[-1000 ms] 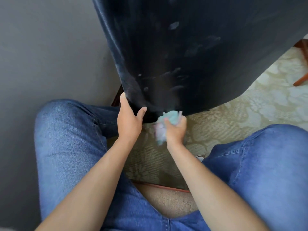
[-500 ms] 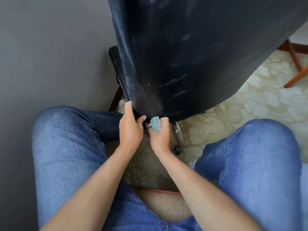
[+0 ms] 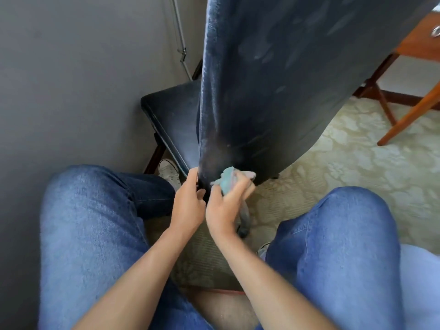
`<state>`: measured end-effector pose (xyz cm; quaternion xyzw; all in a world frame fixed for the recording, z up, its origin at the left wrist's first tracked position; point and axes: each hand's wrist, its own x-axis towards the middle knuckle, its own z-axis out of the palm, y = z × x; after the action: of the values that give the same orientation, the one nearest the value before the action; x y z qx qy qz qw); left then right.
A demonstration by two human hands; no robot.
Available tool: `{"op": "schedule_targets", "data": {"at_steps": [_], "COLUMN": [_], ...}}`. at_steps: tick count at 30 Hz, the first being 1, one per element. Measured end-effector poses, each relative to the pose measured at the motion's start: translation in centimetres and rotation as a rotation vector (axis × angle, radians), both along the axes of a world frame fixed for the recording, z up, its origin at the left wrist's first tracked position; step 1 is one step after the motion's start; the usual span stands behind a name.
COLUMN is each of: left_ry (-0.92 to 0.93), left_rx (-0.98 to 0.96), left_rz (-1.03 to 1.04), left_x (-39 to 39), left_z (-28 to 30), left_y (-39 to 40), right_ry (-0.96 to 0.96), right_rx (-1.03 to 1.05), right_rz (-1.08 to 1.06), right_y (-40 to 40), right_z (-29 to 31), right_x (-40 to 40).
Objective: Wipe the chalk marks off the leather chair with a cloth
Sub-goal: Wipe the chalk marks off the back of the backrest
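The right hand (image 3: 225, 208) pinches a bunched blue cloth (image 3: 227, 181) against the bottom edge of the dark leather chair back (image 3: 273, 91), where pale chalk smears (image 3: 262, 53) show higher up. The left hand (image 3: 189, 206) grips the same bottom edge just beside it, fingers curled round. Both knees in jeans (image 3: 90, 222) flank the patterned carpet (image 3: 357, 158).

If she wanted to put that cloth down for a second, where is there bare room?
The patterned carpet right of the chair back, before the wooden table legs, lies bare. The chair seat by the wall is free too. Between the knees it is crowded: both hands and the cloth.
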<state>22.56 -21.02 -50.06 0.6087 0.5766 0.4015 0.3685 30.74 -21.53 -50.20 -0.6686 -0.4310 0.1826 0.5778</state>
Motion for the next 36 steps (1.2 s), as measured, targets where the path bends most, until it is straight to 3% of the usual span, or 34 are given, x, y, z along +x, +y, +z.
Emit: {"op": "schedule_targets", "data": {"at_steps": [2, 5, 9, 14, 17, 20, 22, 25, 32, 36], "left_ry": [-0.016, -0.024, 0.03, 0.052, 0.011, -0.045, -0.068, -0.067, -0.021, -0.029], "left_rx": [0.031, 0.027, 0.0, 0.018, 0.009, -0.001, -0.01, -0.064, -0.103, -0.071], "left_rz": [-0.016, -0.008, -0.073, -0.185, -0.223, -0.249, -0.264, -0.288, -0.303, -0.296], "left_x": [0.0, 0.0, 0.4, 3.2, 5.3, 7.0, 7.9, 8.7, 9.3, 9.6], "left_z": [0.1, 0.5, 0.3, 0.0, -0.1, 0.2, 0.3, 0.0, -0.2, 1.3], "left_y": [-0.2, -0.6, -0.8, -1.2, -1.5, -1.8, -1.9, -1.5, -0.8, -0.6], "right_ry": [-0.059, -0.032, 0.046, -0.126, -0.221, -0.154, -0.101, -0.013, -0.246, -0.368], "right_rx": [-0.004, 0.051, 0.231, 0.434, 0.314, 0.061, 0.022, 0.121, 0.456, 0.432], "right_rz": [0.151, 0.191, 0.087, -0.063, -0.08, -0.068, -0.024, 0.035, -0.128, -0.107], "right_y": [-1.6, -1.8, -1.6, -1.3, -1.6, -2.5, -2.8, -3.1, 0.4, -1.1], "right_z": [-0.8, 1.1, 7.2, 11.2, 7.5, 3.0, 2.4, 5.2, 18.1, 13.1], "right_x": [-0.7, 0.4, 1.2, 4.6, 6.3, 7.6, 8.7, 10.0, 15.9, 13.7]}}
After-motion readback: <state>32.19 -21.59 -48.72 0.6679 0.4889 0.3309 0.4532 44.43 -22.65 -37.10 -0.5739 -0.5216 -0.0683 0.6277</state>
